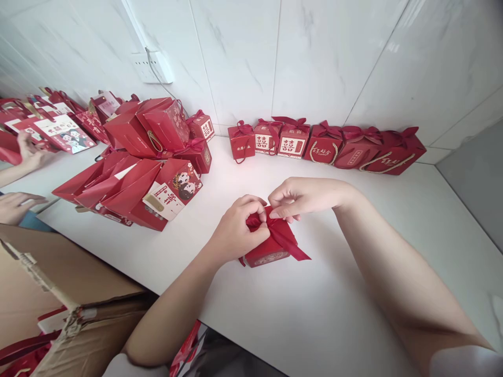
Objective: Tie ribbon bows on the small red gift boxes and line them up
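Small red gift box [264, 256] sits on white table [334, 324], centre of view, close in front of the person. Left side of the box is hidden under the left hand. Red ribbon [288, 242] crosses the box top, with one tail trailing off the right side onto the table.

Left hand [239, 230] is over the box's top left, fingers curled together and pinching the ribbon at the knot. Right hand [302, 198] comes in from the right, thumb and forefinger clamped on the ribbon just beside the left hand. Cannot tell whether the two hands touch over the knot.

Row of ribbon-tied red boxes [326, 144] stands along the tiled wall [334, 63], well apart behind the hands, some with rope handles. Pile of red gift bags [129, 178] lies to the left, flat or tilted, a few printed with a cartoon couple. Cardboard carton [47, 283] is at lower left by the table edge.

Another person's hands are at far left: one hand [18, 205] near the table edge, the other hand [31, 149] further back beside more bags. Wall socket [155, 67] with a cable is above the pile.
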Demonstrator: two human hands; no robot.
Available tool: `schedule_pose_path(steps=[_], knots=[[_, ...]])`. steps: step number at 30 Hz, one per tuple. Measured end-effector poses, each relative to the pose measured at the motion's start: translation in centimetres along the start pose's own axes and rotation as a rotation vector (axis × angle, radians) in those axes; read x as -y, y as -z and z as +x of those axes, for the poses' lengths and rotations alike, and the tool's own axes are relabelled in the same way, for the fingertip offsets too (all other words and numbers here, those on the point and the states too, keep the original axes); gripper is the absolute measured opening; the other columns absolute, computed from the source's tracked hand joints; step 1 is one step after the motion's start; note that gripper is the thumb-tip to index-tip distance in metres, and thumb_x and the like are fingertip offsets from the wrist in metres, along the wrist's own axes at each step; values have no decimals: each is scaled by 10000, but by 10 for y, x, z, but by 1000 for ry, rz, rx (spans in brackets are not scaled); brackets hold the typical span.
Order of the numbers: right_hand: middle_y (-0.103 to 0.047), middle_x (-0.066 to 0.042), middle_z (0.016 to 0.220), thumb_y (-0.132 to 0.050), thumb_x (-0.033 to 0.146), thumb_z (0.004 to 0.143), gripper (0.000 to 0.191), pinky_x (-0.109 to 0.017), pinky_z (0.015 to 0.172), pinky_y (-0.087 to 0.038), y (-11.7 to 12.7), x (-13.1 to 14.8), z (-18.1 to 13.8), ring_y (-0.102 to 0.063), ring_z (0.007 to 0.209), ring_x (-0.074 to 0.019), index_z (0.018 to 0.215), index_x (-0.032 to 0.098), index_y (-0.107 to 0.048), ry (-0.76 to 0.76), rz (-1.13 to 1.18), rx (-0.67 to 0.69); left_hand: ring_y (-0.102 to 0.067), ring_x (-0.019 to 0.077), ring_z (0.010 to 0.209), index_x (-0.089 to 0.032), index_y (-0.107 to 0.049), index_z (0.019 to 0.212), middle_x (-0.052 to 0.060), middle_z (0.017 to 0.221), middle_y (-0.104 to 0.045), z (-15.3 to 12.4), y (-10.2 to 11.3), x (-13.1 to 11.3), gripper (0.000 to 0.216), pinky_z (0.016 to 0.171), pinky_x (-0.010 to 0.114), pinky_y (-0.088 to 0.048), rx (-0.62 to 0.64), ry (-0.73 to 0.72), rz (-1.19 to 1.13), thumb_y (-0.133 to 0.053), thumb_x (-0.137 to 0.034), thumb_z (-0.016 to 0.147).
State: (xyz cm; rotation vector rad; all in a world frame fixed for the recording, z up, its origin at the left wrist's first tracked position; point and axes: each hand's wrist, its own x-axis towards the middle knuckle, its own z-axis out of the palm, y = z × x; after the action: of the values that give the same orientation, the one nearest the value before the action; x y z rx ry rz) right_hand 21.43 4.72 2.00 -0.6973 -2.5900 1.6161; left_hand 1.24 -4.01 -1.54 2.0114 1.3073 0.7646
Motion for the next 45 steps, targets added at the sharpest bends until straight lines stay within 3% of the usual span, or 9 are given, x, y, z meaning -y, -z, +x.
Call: schedule_pose_path(steps=[10, 16, 21, 28, 32, 35, 38, 42, 45], knots=[[-403, 59, 506, -593, 315, 883, 376, -209, 442, -259, -2, -11, 7, -344, 469, -66, 577, 172, -430, -31, -22, -89, -582, 164, 966, -197, -503, 739, 9, 1057, -561, 2, 1, 4, 111, 887, 319, -462, -19, -54, 19, -494, -86, 745], [-493, 50, 482, -591, 469, 915, 374, -219, 427, -331, 3, -14, 3, -421, 393, -75, 699, 168, -543, -37, 159, -10, -570, 185, 1029, -196, -499, 765, 29, 1073, -563, 4, 4, 8, 99, 928, 333, -452, -42, -86, 31, -519, -99, 760], [-534, 27, 555, -634, 473, 893, 386, -213, 482, -365, 6, -21, 4, -490, 497, -87, 689, 151, -571, -1, 127, 30, -553, 181, 1060, -196, -500, 750, 20, 1051, -561, 5, 6, 10, 121, 896, 308, -444, -23, -108, 37, -509, -76, 758], [-521, 37, 520, -617, 449, 906, 407, -214, 476, -351, 7, -28, 9, -443, 455, -71, 644, 156, -515, -21, 164, 64, -551, 176, 1009, -193, -503, 734, 17, 1050, -561, 7, 8, 9, 111, 895, 309, -432, 16, -108, 32, -514, -84, 753], [-568, 20, 545, -603, 489, 910, 404, -227, 503, -397, 8, -20, 2, -492, 465, -88, 692, 159, -523, -7, 187, 18, -561, 192, 1019, -206, -544, 857, 35, 1152, -572, 8, 20, 17, 41, 876, 321, -445, 64, -31, -111, -507, -205, 840], [-595, 13, 566, -591, 508, 914, 401, -241, 530, -435, 8, -11, -3, -509, 464, -94, 723, 162, -520, -1, 205, 22, -546, 212, 1104, -223, -553, 959, 36, 1251, -564, 10, 33, 26, 171, 915, 344, -441, 101, 65, -250, -419, -321, 917], [-612, 0, 587, -598, 521, 903, 399, -253, 541, -456, 7, -7, -4, -525, 483, -105, 743, 160, -536, -18, 207, 51, -503, 242, 1194, -201, -550, 854, 39, 1248, -584, 11, 44, 32, 204, 1013, 386, -392, 76, 88, -245, -432, -358, 912], [-610, -2, 601, -616, 507, 891, 377, -254, 549, -445, 8, -12, -2, -539, 516, -114, 766, 154, -569, -29, 178, 62, -585, 224, 1040, -180, -530, 788, 68, 1270, -562, 11, 51, 34, 225, 896, 364, -480, 140, 112, -278, -547, -390, 865], [-603, 3, 615, -618, 492, 891, 358, -256, 565, -441, 9, -16, -1, -531, 529, -109, 787, 149, -597, -25, 165, 73, -594, 221, 1043, -178, -573, 802, 80, 1281, -541, 11, 53, 36, 224, 874, 347, -502, 170, 95, -314, -585, -395, 858]])
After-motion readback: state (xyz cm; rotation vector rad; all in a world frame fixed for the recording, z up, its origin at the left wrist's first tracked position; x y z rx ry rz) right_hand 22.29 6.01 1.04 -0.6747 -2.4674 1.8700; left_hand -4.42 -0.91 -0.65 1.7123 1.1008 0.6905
